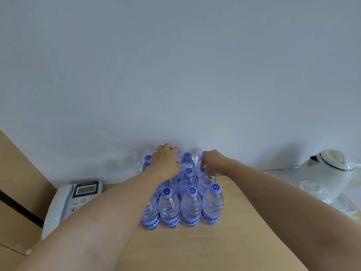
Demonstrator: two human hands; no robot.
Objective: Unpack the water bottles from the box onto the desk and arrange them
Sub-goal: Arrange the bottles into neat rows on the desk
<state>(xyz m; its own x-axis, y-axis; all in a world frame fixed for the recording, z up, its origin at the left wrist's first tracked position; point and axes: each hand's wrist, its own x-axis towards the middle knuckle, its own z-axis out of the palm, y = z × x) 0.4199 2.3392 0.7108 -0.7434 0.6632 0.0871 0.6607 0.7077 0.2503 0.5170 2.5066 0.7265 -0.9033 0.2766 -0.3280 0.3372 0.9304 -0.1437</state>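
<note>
Water bottles point(190, 208) stood upright in tight rows on the surface point(175, 249) against the wall. The left hand point(166, 161) gripped a back-row cap; the right hand point(212, 166) pinched a second-row bottle. Alignment probably called for small upright nudges, avoiding neighbours.

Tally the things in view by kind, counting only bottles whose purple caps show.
Clear plastic water bottles with a purple cap showing: 7, with more covered
Grey desk telephone: 1
White electric kettle: 1
Total: 9
</note>
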